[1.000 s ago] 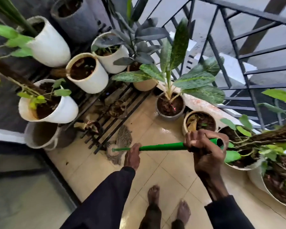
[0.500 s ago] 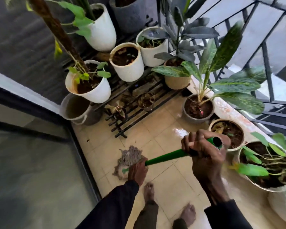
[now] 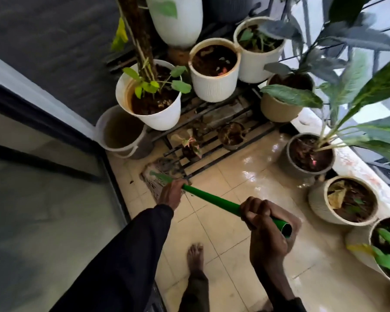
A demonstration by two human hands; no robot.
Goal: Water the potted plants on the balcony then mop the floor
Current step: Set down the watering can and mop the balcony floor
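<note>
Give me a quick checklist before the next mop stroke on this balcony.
1. Left hand grips the mop handle low down: ok.
2. Right hand grips its top end: ok.
3. Mop head free of the rack: not ok, it lies at the front corner.
4. Foot away from the mop head: ok.
5. Tiles dry beside the grey pot: not ok, shiny wet.
6. Clean water in the bucket: cannot tell.

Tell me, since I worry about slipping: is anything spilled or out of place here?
Yes: a shiny film of water covers the floor tiles beside the gray pot, likely watering overflow. Nothing else stands out.
</note>
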